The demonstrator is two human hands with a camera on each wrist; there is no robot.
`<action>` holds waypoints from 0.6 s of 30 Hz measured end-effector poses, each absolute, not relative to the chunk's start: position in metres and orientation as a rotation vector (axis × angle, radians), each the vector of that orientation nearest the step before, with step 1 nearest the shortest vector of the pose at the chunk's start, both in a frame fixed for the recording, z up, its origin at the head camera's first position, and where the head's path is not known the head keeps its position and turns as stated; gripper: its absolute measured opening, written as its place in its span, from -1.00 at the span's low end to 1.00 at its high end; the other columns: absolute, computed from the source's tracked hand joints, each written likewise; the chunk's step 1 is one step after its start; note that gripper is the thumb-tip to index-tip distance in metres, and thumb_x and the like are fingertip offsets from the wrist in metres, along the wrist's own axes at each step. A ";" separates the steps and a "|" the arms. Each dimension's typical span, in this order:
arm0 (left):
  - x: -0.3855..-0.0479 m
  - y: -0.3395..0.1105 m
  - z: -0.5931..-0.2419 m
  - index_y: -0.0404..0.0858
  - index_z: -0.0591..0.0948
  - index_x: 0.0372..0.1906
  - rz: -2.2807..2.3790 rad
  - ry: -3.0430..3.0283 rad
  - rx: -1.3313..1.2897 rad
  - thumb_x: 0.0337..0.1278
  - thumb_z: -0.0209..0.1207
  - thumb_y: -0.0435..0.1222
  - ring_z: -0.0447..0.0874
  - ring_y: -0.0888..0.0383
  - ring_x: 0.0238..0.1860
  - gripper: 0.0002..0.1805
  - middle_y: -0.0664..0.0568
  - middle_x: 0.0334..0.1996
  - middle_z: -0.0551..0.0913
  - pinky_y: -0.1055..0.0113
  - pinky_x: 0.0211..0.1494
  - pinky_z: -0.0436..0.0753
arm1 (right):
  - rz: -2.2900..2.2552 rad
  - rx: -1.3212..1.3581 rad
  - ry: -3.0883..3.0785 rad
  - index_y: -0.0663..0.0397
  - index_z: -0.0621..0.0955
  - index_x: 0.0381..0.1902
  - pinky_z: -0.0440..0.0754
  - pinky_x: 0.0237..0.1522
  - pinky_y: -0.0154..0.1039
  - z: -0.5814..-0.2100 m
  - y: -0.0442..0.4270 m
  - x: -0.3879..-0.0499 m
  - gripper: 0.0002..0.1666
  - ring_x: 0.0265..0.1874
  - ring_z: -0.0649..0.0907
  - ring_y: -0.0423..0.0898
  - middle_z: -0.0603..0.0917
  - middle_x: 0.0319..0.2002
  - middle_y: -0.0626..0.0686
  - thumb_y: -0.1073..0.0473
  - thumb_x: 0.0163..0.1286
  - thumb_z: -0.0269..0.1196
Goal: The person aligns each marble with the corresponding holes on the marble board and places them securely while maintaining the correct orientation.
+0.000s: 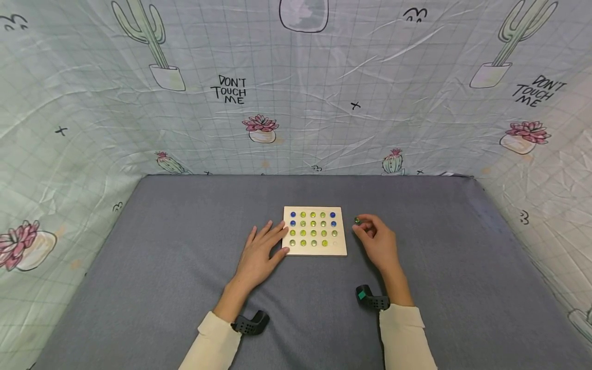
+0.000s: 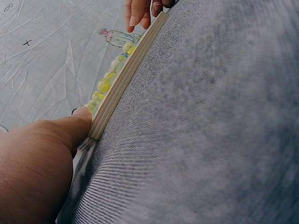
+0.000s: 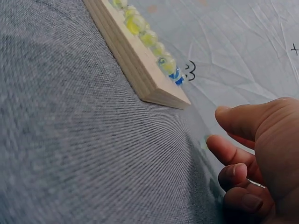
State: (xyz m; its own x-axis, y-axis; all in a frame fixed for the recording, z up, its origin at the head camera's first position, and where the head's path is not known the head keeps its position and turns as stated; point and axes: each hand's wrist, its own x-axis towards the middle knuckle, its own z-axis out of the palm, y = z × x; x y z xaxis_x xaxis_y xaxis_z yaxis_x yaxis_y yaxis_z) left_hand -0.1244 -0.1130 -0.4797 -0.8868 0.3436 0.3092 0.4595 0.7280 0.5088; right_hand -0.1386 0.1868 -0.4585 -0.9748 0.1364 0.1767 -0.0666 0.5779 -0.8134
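Observation:
A pale wooden board lies flat on the grey cloth, with rows of glass marbles set in it: yellow-green ones and a few blue ones. One round hollow near its lower right corner holds no marble. My left hand lies along the board's left side with fingers spread and straight, fingertips touching the edge. Right of the board, my right hand has bent fingers around a green marble. In the right wrist view a fingertip meets it, while the thumb stands apart; whether it is gripped is unclear.
The grey cloth-covered table spreads around the board. A patterned curtain with cactus drawings rises behind and on both sides. Black bands with camera mounts sit on the left wrist and right wrist.

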 end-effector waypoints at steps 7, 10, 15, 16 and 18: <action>-0.123 -0.111 -0.477 -0.15 0.46 0.32 -0.883 -2.732 -0.640 0.27 0.18 -0.08 0.18 -0.06 0.40 -0.45 0.01 0.33 0.38 -0.10 0.46 -0.07 | 1.310 -0.083 -2.617 0.10 0.56 0.12 0.34 -0.52 -0.26 -0.465 0.189 -0.140 -0.58 -0.56 0.44 -0.08 0.65 -0.34 0.06 0.14 0.33 0.29; -0.123 -0.111 -0.477 -0.16 0.47 0.32 -0.881 -2.730 -0.641 0.27 0.18 -0.09 0.18 -0.06 0.40 -0.45 0.01 0.33 0.39 -0.11 0.46 -0.07 | 1.314 -0.088 -2.619 0.10 0.55 0.14 0.35 -0.50 -0.25 -0.466 0.189 -0.140 -0.57 -0.55 0.45 -0.07 0.65 -0.33 0.07 0.15 0.33 0.29; -0.124 -0.111 -0.478 -0.15 0.46 0.32 -0.881 -2.734 -0.642 0.27 0.18 -0.09 0.17 -0.06 0.40 -0.45 0.03 0.34 0.37 -0.10 0.46 -0.08 | 1.309 -0.070 -2.622 0.11 0.55 0.15 0.35 -0.49 -0.25 -0.466 0.190 -0.140 -0.55 -0.55 0.44 -0.08 0.65 -0.32 0.06 0.15 0.32 0.30; -0.124 -0.111 -0.478 -0.15 0.46 0.33 -0.882 -2.735 -0.642 0.27 0.18 -0.09 0.17 -0.05 0.41 -0.45 0.03 0.34 0.37 -0.09 0.46 -0.08 | 1.306 -0.066 -2.624 0.11 0.56 0.15 0.34 -0.49 -0.25 -0.466 0.190 -0.140 -0.55 -0.55 0.44 -0.08 0.65 -0.32 0.06 0.15 0.32 0.31; -0.124 -0.112 -0.478 -0.15 0.46 0.33 -0.889 -2.732 -0.643 0.26 0.19 -0.09 0.17 -0.06 0.41 -0.44 0.03 0.35 0.37 -0.09 0.46 -0.09 | 1.302 -0.060 -2.627 0.10 0.56 0.14 0.33 -0.50 -0.26 -0.467 0.191 -0.141 -0.55 -0.56 0.43 -0.08 0.65 -0.32 0.06 0.15 0.31 0.32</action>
